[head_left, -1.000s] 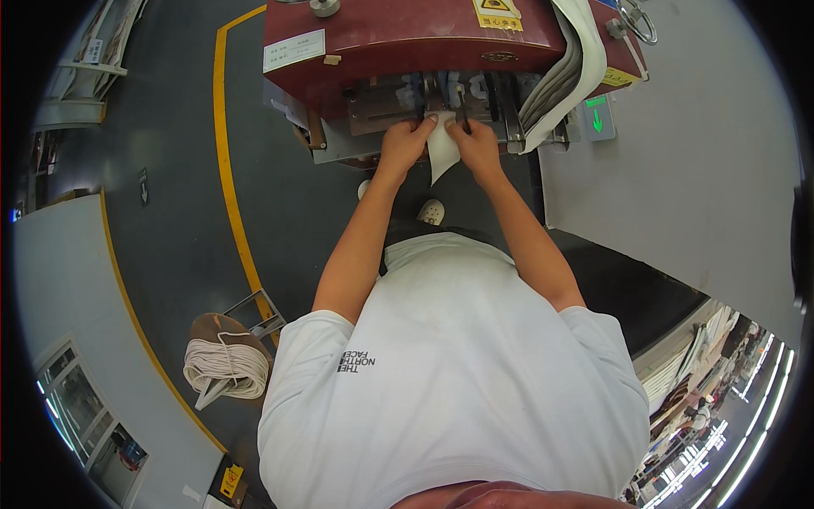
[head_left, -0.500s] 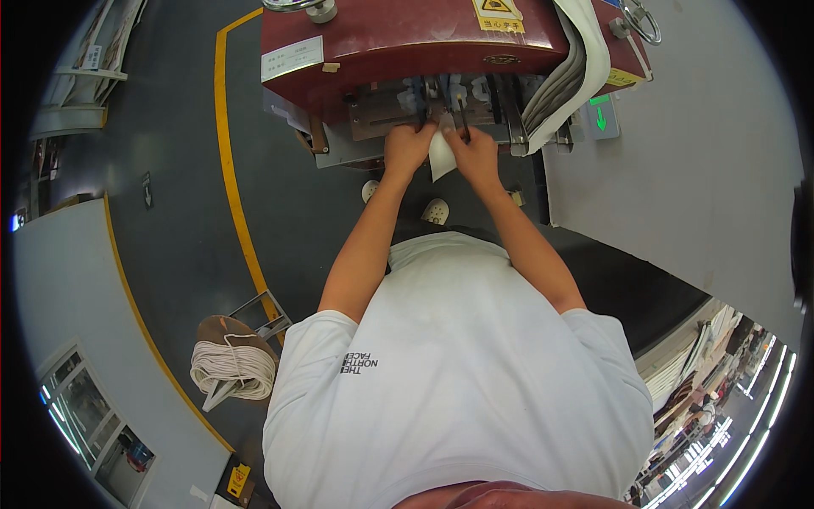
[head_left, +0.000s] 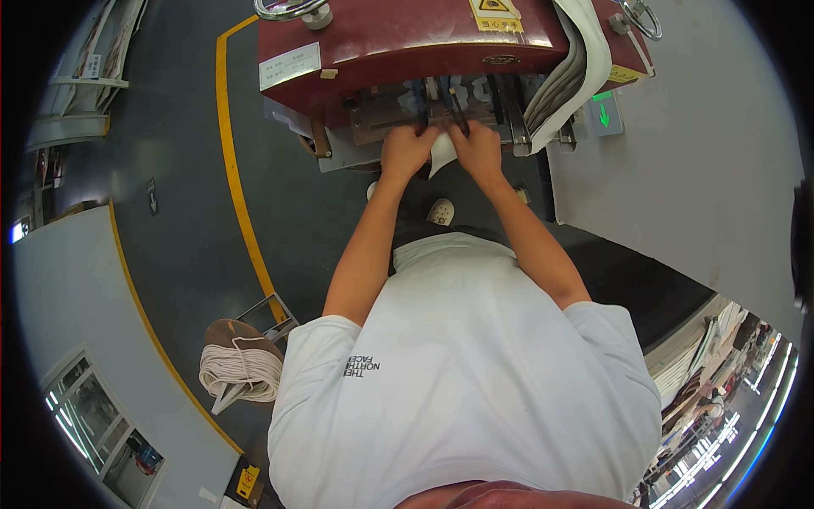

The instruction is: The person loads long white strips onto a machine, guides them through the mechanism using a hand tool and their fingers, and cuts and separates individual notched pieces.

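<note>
My left hand [head_left: 407, 153] and my right hand [head_left: 479, 153] are closed on either side of a pale piece of material [head_left: 443, 154], thumbs toward each other, at the opening beneath a dark red machine [head_left: 398, 34]. The piece's lower tip hangs between my wrists; its upper part and my fingertips are partly hidden. A metal plate [head_left: 373, 119] and narrow guides lie just beyond my fingers. To the right of my right hand, a thick white folded band [head_left: 593, 64] drapes down the machine's side.
Two metal handwheels [head_left: 288, 8] sit on the machine. At lower left, a reel of white cord [head_left: 237, 365] stands on a metal frame beside a yellow floor line [head_left: 233, 195]. A grey panel [head_left: 678, 170] borders the right, near a green arrow sign [head_left: 604, 119]. My feet show below the machine.
My hands have shifted slightly in toward the machine's opening and closer over the pale piece, so less of it shows now. The view has moved a little.
</note>
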Tool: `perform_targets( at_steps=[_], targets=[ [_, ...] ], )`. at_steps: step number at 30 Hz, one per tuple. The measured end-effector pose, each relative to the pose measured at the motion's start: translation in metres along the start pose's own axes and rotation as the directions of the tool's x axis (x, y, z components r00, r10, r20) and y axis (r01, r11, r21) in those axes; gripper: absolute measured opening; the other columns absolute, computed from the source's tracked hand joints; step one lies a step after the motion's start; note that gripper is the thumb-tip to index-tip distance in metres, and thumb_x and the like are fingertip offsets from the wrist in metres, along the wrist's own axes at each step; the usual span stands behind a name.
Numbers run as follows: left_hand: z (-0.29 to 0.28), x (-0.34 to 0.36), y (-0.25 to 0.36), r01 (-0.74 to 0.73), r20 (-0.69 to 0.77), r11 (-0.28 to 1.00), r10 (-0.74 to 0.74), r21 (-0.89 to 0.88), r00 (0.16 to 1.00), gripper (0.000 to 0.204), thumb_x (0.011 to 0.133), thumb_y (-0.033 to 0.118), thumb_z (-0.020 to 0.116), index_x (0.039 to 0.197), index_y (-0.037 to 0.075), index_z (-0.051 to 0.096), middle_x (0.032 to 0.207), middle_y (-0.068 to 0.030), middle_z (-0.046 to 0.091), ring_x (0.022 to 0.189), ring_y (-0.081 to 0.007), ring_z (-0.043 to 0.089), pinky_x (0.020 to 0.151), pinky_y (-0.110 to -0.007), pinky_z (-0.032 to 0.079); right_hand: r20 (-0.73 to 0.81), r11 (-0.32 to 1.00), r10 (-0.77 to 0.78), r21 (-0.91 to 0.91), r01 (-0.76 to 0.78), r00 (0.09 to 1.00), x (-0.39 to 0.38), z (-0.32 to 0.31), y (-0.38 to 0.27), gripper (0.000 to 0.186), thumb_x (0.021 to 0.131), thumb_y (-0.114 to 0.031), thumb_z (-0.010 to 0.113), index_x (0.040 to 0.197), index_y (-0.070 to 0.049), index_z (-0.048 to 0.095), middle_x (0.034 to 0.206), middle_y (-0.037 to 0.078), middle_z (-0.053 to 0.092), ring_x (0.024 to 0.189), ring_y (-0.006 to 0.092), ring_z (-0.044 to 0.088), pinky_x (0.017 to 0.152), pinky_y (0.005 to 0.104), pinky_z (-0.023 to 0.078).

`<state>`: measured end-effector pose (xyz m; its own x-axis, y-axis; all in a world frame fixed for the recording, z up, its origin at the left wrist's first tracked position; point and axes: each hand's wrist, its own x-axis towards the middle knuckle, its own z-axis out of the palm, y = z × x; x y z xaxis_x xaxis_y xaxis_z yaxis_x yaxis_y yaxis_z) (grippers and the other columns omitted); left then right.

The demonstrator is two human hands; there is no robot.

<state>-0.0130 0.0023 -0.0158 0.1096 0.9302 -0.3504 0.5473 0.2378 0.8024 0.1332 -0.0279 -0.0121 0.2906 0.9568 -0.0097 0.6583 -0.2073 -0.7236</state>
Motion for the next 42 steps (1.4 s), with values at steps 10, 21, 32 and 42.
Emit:
perform_targets(
  at_steps=[10,21,32,42],
  targets=[
    [-0.001,-0.001,0.001,-0.124,-0.092,0.991,0.129,0.058,0.987,0.038,0.078,0.043,0.061,0.080,0.006,0.071,0.071,-0.0193,0.065,0.072,-0.0382,0.064,0.065,-0.043,0.050,0.069,1.000,0.010,-0.028,-0.008,0.998,-0.001,-0.005,-0.009,0.043,0.085,-0.037,0.058,0.073,0.004,0.064,0.064,0.025,0.059,0.066,0.0418,0.061,0.060,0.0462,0.048],
    [0.000,-0.014,0.013,-0.097,-0.177,0.990,0.115,0.103,0.977,0.037,0.078,0.041,0.063,0.080,0.004,0.069,0.070,-0.0179,0.065,0.072,-0.0364,0.065,0.064,-0.043,0.050,-0.084,0.930,-0.351,-0.147,0.337,0.932,0.009,-0.016,-0.014,0.030,0.085,-0.020,0.055,0.109,-0.004,0.060,0.075,0.022,0.064,0.071,0.0416,0.062,0.066,0.0479,0.049],
    [0.010,-0.029,-0.005,-0.095,-0.048,0.992,0.091,-0.082,0.995,0.034,0.076,0.033,0.071,0.081,0.000,0.064,0.062,-0.0098,0.060,0.056,-0.0203,0.058,0.057,-0.034,0.045,0.337,0.821,-0.194,-0.459,0.341,0.921,0.022,-0.042,-0.072,0.019,0.071,-0.005,0.061,0.089,-0.001,0.068,0.080,0.023,0.066,0.080,0.0384,0.066,0.072,0.0436,0.054],
    [0.015,-0.022,-0.007,-0.084,-0.081,0.984,0.071,-0.159,0.994,0.028,0.079,0.025,0.071,0.085,-0.001,0.062,0.063,-0.0047,0.058,0.059,-0.0083,0.049,0.055,-0.027,0.041,0.384,0.787,-0.173,-0.500,0.362,0.907,0.029,-0.032,-0.083,0.011,0.071,-0.005,0.061,0.078,0.001,0.068,0.080,0.021,0.066,0.080,0.0368,0.067,0.071,0.0404,0.055]
  ],
)
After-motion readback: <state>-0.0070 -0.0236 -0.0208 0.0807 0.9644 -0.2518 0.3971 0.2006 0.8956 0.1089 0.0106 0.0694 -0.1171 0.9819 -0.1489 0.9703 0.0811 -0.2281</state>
